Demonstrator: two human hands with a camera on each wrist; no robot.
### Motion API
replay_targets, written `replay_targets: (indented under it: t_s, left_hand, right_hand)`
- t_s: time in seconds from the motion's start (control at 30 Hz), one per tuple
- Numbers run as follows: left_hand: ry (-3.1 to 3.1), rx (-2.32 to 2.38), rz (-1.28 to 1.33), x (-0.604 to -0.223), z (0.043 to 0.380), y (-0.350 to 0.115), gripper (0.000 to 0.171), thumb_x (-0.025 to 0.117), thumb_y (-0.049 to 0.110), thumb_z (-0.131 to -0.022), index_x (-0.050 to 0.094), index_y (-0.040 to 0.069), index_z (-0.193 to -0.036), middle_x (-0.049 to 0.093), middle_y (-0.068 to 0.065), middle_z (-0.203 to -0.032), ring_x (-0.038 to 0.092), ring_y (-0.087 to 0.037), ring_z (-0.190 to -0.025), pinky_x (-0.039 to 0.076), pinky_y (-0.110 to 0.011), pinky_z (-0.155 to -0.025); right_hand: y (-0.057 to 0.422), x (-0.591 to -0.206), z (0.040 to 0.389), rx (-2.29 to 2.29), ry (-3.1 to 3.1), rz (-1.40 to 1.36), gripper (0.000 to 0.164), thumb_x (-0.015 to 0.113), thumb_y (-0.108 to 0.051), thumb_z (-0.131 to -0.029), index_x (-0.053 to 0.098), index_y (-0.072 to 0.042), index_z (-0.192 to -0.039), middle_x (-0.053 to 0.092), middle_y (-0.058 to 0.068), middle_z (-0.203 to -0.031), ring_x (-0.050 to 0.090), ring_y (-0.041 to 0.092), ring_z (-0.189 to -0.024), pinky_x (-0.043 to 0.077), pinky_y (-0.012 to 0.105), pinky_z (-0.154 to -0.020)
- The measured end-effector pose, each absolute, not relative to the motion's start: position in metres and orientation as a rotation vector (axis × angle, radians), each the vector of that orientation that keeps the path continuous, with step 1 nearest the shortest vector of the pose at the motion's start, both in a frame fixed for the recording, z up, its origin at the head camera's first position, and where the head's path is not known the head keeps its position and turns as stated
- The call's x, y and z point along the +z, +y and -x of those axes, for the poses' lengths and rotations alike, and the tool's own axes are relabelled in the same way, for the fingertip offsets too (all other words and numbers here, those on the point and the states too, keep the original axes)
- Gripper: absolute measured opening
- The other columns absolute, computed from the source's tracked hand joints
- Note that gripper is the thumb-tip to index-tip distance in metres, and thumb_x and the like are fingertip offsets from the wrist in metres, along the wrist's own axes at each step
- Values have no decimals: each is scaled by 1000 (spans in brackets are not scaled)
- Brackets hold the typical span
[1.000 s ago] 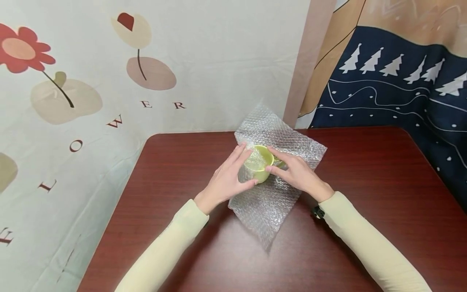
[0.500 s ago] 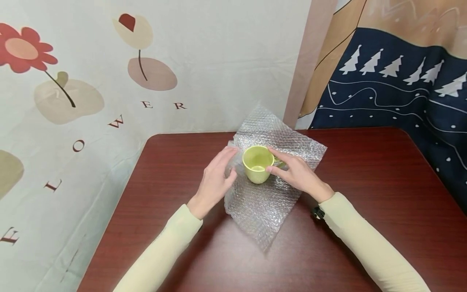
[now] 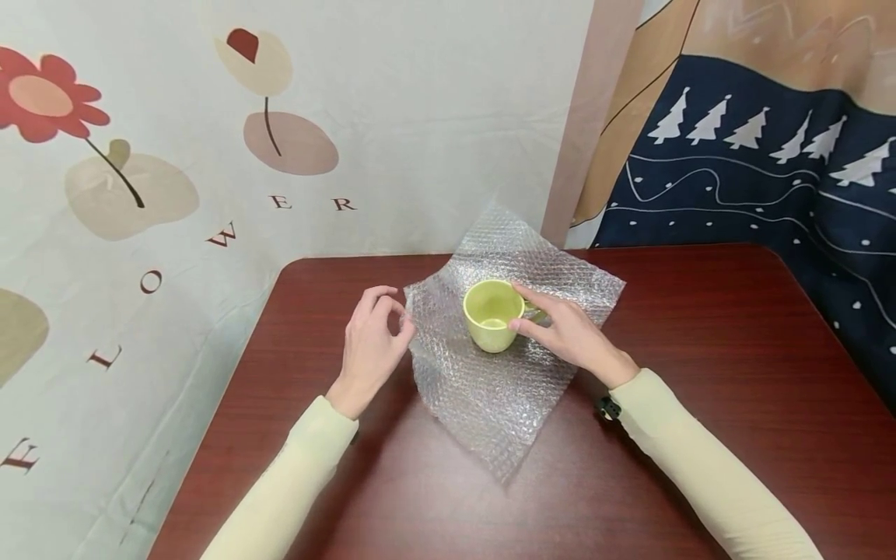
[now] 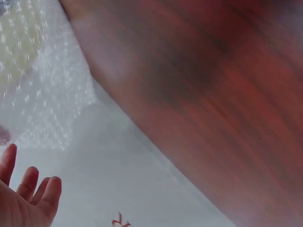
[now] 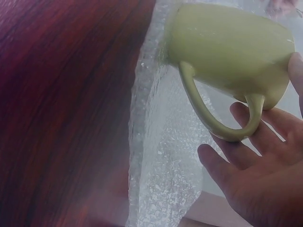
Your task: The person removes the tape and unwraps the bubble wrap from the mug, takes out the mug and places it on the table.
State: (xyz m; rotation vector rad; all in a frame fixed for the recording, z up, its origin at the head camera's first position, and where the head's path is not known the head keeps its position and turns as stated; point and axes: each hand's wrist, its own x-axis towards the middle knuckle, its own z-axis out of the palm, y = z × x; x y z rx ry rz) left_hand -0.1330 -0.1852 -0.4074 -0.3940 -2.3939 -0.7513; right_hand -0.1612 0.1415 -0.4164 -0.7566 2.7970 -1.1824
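Note:
A light green mug (image 3: 493, 317) stands upright on a sheet of bubble wrap (image 3: 483, 389), its handle toward the right. My right hand (image 3: 570, 330) holds the mug at its handle side, thumb and index finger against the rim. In the right wrist view, the other fingers lie beside the mug's handle (image 5: 208, 118). At the sheet's left edge, my left hand (image 3: 371, 338) pinches the bubble wrap between thumb and index finger. The left wrist view shows its other fingers (image 4: 47, 196) spread apart beneath the wrap's edge, with the thumb mostly hidden.
Beneath the wrap is a dark red wooden table (image 3: 665, 327) with rounded far corners. A white cloth (image 3: 420, 117) with printed flowers and letters hangs behind it. A navy cloth (image 3: 735, 187) with white trees hangs at the right.
My left hand has moved left, drawing the bubble wrap's left flap off the mug and out over the table. The right hand has stayed on the mug.

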Motion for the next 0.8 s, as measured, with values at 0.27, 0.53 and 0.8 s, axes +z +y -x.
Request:
replay_targets:
  t_s: [0.27,0.53,0.8]
  left_hand:
    - [-2627,-645,199,-415,125,-209,6,66,10,-79,60,11,-80,62,-10,-122,60,-35,-102,53,-53,-72]
    - [-2816,-534,89,-422,124,-226,7,63,15,-80,57,12,-79,56,-12,-121,56,-37,-103,51,-54,-72]
    - [-2848,-432,243,-434,127,-237,60,72,9,-83,54,-1,-139,47,-26,-145,47,-49,-131,48,-66,-95]
  right_hand:
    - [141,-417,160,-1182,2780,715,73,69,-47,-99,42,-17,-160,48,9,-157,46,32,-144,39,53,-115]
    - [141,-416,160,-1181,2779,712,73,69,-48,-99,42,-18,-160,48,9,-158,46,32,-144,39,53,-115]
    - [141,-416,161,-1170,2793,722,72,69,-46,-99,43,-17,-160,49,9,-157,48,32,-143,40,53,-115]
